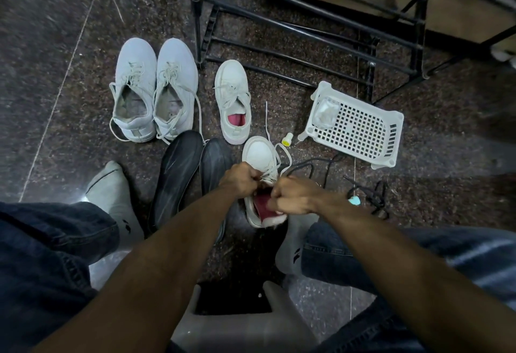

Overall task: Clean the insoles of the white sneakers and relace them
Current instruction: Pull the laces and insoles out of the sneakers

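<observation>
Lacing a white sneaker (261,157) on the floor (83,45).
Left hand (240,181) and right hand (296,196), fingers curled, each pinch its lace (269,175).

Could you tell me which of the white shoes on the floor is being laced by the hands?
The small white sneaker with the red lining nearest the person; both hands, left and right, grip its laces. Its mate and the larger pair lie untouched.
</observation>
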